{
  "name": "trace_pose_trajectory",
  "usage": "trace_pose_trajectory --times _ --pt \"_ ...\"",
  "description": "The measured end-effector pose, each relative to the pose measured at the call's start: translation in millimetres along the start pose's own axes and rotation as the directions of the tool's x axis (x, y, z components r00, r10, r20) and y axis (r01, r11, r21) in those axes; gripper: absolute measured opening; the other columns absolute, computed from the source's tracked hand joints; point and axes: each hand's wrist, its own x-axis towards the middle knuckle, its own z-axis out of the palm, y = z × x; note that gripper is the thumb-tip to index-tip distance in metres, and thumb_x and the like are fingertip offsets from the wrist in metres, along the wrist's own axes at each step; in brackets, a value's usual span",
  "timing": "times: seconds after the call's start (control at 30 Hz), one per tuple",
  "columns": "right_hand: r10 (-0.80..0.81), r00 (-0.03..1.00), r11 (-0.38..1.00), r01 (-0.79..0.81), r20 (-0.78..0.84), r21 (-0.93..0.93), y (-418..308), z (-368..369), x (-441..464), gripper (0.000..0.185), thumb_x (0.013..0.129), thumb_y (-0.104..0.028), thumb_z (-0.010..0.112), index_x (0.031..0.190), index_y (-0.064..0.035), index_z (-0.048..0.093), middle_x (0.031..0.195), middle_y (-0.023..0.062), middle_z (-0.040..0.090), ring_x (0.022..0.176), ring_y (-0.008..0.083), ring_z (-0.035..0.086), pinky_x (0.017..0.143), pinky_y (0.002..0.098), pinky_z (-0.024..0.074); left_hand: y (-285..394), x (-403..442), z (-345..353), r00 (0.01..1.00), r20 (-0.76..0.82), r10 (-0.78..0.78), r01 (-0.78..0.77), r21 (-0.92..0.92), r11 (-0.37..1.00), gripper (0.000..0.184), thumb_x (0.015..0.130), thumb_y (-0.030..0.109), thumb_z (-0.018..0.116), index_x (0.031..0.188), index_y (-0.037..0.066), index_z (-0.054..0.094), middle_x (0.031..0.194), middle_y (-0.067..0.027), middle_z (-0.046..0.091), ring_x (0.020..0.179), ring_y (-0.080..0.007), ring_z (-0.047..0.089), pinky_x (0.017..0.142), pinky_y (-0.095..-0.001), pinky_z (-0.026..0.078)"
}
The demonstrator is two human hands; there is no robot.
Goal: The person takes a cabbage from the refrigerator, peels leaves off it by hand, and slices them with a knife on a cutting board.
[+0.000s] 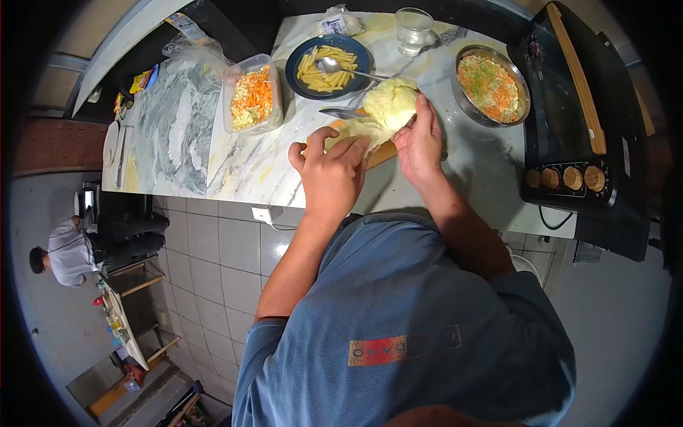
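My right hand (420, 142) holds a pale green cabbage (391, 103), with the thumb up along its right side. My left hand (334, 171) has its fingers bent over a loose cabbage leaf (359, 129) just below and left of the head. Both hands are above a wooden cutting board (382, 154), mostly covered by them and the cabbage. A knife (343, 113) lies with its blade pointing left behind the leaf; its handle is hidden. Beyond it is a dark blue plate (293, 80) of pale cut strips (324, 71), with a spoon (329, 65) resting across them.
A plastic container (276, 110) of shredded vegetables stands left, a metal bowl (459, 92) of shredded vegetables right. A glass of water (413, 35) and a plastic bag (341, 23) are at the back. A black oven (569, 107) borders the right. Another person (75, 249) stands far left.
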Motion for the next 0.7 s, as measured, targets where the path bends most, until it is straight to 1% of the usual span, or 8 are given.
trace_pose_trajectory --times 0.13,0.17,0.23,0.33,0.53,0.57,0.63,0.7 --pt "0.063 0.998 0.994 -0.061 -0.018 0.089 -3 3 3 0.048 0.107 -0.04 0.043 0.139 -0.0034 0.048 0.133 0.0123 0.059 0.121 0.0257 0.06 0.102 0.0408 0.049 2 0 5 1.0 -0.013 -0.008 0.008 -0.005 1.0 0.022 0.077 0.024 0.083 0.097 0.021 0.077 0.088 0.0074 0.073 0.102 -0.018 0.059 0.088 -0.0451 0.03" --pt "0.064 0.998 0.994 -0.063 -0.016 0.089 -3 4 4 0.048 0.107 -0.04 0.043 0.139 -0.0034 0.048 0.133 0.0123 0.059 0.121 0.0257 0.06 0.102 0.0408 0.049 3 1 5 1.0 -0.015 -0.002 0.002 -0.005 1.0 0.022 0.077 0.024 0.082 0.098 0.021 0.077 0.088 0.0073 0.073 0.102 -0.0178 0.059 0.088 -0.0452 0.03" --pt "0.136 0.988 0.988 -0.129 -0.078 0.09 -4 5 7 0.052 0.105 -0.045 0.045 0.139 -0.0047 0.048 0.134 0.0119 0.058 0.121 0.0256 0.059 0.103 0.0409 0.0478 4 1 7 1.0 -0.019 0.001 -0.001 -0.003 1.0 0.022 0.077 0.024 0.082 0.098 0.021 0.077 0.088 0.0071 0.073 0.102 -0.0176 0.06 0.088 -0.0452 0.03" --pt "0.194 0.977 0.975 -0.183 -0.089 0.123 -1 3 12 0.055 0.104 -0.05 0.046 0.138 -0.0063 0.048 0.134 0.0115 0.057 0.121 0.0255 0.058 0.104 0.0405 0.0466 5 1 8 0.999 -0.033 -0.02 0.02 -0.007 1.0 0.022 0.077 0.023 0.082 0.099 0.021 0.077 0.089 0.0068 0.074 0.102 -0.0174 0.06 0.088 -0.0454 0.029" --pt "0.204 0.977 0.968 -0.192 -0.063 0.163 -1 7 13 0.053 0.104 -0.049 0.045 0.138 -0.0087 0.047 0.135 0.0113 0.056 0.121 0.0255 0.057 0.103 0.04 0.047 9 -6 12 0.997 -0.075 -0.029 0.031 0.027 0.999 0.022 0.078 0.024 0.081 0.099 0.021 0.077 0.088 0.0063 0.073 0.102 -0.0171 0.06 0.087 -0.0439 0.028" --pt "0.206 0.976 0.967 -0.193 -0.065 0.164 -1 8 12 0.053 0.104 -0.049 0.045 0.138 -0.0087 0.047 0.135 0.0113 0.056 0.121 0.0255 0.057 0.103 0.04 0.047 9 -8 12 0.997 -0.072 -0.038 0.04 0.022 0.999 0.025 0.077 0.023 0.081 0.101 0.02 0.076 0.09 0.0062 0.073 0.103 -0.0177 0.059 0.089 -0.0447 0.029" --pt "0.252 0.961 0.956 -0.229 -0.116 0.181 -3 11 10 0.048 0.105 -0.045 0.042 0.133 -0.0076 0.051 0.129 0.0097 0.061 0.117 0.0243 0.061 0.101 0.0403 0.0485 9 -12 11 0.996 -0.069 -0.05 0.052 0.019 0.998 0.028 0.076 0.021 0.08 0.104 0.019 0.075 0.092 0.0061 0.073 0.105 -0.0183 0.058 0.091 -0.0455 0.029" --pt "0.286 0.95 0.94 -0.253 -0.125 0.23 -2 11 10 0.048 0.106 -0.045 0.04 0.133 -0.0069 0.051 0.13 0.0101 0.06 0.118 0.0247 0.061 0.101 0.0413 0.0484 10 -16 9 0.996 -0.051 -0.073 0.073 0.007 0.997 0.028 0.076 0.02 0.08 0.104 0.019 0.075 0.095 0.0061 0.074 0.106 -0.0183 0.059 0.089 -0.045 0.029"
